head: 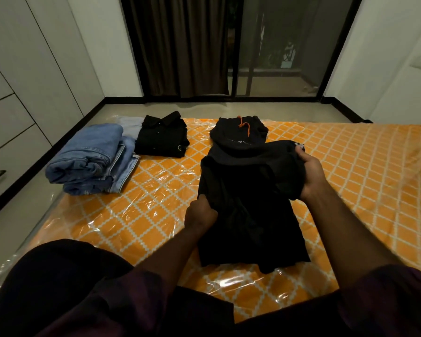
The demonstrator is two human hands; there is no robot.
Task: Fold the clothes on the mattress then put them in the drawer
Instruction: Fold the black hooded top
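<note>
A black garment [250,210] lies half folded on the orange patterned mattress [156,203], which is wrapped in clear plastic. My left hand [199,215] grips its left edge in a fist. My right hand [310,176] holds its upper right part, which is lifted off the mattress. Behind it sits another black garment with an orange drawstring [238,132]. A folded black collared shirt [162,137] and a stack of folded blue jeans [93,159] rest at the far left of the mattress.
White wardrobe doors and drawers [12,122] with a dark handle line the left wall. Grey floor runs between them and the mattress. A dark curtain [180,45] and a glass sliding door [277,49] stand at the far end.
</note>
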